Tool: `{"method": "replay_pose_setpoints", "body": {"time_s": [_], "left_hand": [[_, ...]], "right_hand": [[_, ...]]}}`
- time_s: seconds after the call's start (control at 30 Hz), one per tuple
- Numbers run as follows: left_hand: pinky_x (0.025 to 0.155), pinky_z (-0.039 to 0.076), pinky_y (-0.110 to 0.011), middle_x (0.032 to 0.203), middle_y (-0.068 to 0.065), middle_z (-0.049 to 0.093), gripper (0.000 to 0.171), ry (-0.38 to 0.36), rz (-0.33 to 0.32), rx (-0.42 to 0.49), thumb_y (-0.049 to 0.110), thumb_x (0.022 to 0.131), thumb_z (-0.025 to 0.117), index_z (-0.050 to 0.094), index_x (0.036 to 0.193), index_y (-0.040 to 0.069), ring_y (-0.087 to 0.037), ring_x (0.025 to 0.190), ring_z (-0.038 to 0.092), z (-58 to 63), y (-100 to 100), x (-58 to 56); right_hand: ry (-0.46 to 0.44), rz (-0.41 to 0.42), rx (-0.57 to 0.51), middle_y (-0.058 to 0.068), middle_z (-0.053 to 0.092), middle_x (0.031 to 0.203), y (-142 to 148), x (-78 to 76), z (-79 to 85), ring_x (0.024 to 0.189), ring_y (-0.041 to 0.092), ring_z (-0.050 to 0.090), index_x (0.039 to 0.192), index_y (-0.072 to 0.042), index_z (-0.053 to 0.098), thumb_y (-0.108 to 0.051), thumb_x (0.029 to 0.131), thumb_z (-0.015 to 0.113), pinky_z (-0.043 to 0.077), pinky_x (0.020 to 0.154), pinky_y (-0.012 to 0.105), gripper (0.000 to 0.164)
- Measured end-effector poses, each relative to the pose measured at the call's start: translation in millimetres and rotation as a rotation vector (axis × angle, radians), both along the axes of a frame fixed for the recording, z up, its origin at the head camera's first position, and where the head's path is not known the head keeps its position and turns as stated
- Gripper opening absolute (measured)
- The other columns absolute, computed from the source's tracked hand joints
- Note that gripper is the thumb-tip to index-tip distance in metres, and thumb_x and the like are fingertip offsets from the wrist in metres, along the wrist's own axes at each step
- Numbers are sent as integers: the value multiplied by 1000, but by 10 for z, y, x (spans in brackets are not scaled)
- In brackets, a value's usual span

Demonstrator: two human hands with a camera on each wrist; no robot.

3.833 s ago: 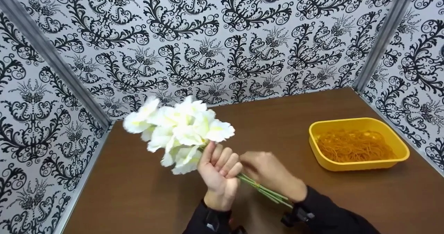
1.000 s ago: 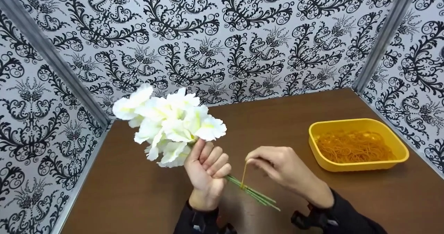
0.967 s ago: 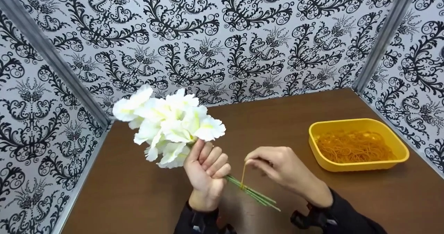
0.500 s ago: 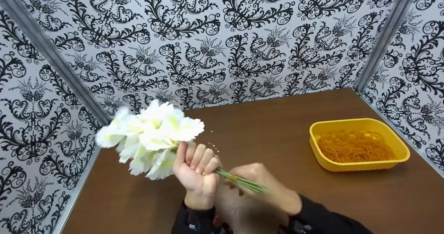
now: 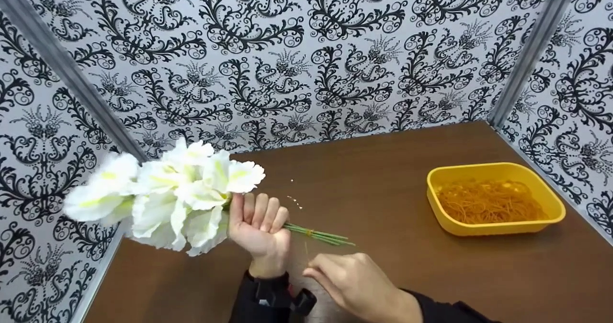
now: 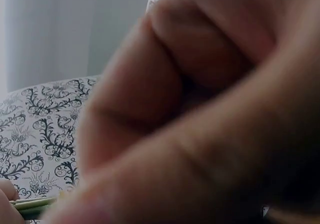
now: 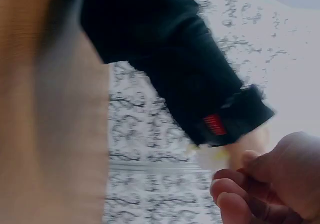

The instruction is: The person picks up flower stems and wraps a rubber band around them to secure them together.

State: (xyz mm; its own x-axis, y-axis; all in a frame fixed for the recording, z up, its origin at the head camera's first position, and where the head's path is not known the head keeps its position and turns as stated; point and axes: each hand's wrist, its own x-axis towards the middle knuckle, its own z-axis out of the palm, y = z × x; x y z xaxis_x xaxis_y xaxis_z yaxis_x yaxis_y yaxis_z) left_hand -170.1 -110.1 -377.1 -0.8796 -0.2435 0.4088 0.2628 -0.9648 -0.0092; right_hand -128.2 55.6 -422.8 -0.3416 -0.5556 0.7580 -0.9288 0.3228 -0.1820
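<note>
My left hand (image 5: 261, 232) grips a bunch of white artificial flowers (image 5: 177, 194) by the stems, blooms to the left, held over the table. The thin green stems (image 5: 330, 238) stick out to the right of the fist. A yellow rubber band (image 5: 309, 232) is wound round them. Below the stems, my right hand (image 5: 361, 282) pinches a thin strand of the band stretched downward. In the left wrist view, my right hand (image 6: 165, 149) fills the foreground, the left hand's edge and stems low at the left. In the right wrist view, my right hand (image 7: 280, 184) has its fingertips together.
A yellow plastic tub (image 5: 495, 229) full of rubber bands (image 5: 493, 203) stands on the right of the brown table (image 5: 364, 179). A few white specks (image 5: 298, 202) show behind the stems. Patterned panels (image 5: 306, 64) enclose the back and sides.
The flowers have shifted left and tipped flatter with my left hand. My right hand, earlier pulling the band up above the stems, has come round below them and draws it down.
</note>
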Motion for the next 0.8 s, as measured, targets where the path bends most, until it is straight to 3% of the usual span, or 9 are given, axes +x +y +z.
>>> {"method": "replay_pose_setpoints", "body": {"time_s": [0.27, 0.53, 0.8], "left_hand": [[38, 11, -15, 52, 6, 12, 53, 76, 72, -201, 22, 103, 51, 17, 63, 16, -5, 42, 9, -1, 22, 11], [40, 13, -15, 53, 6, 15, 46, 186, 22, -214, 16, 104, 43, 19, 65, 16, -5, 43, 11, 70, 8, 90], [39, 13, -16, 53, 7, 14, 50, 34, 8, -234, 22, 105, 44, 19, 63, 17, -5, 42, 11, 118, -53, 124]], "right_hand": [[-26, 45, -56, -9, 65, 77, 216, -84, 277, 62, -1, 57, 95, -12, 65, -18, 100, 66, 46, 53, 12, 8], [-119, 101, -41, -9, 67, 77, 469, -265, 461, 62, -2, 59, 97, -13, 66, -9, 94, 73, 45, 53, 9, 9], [-219, 123, 109, -12, 66, 79, 678, -305, 530, 64, -6, 56, 98, -18, 63, -10, 97, 69, 44, 55, 8, 10]]}}
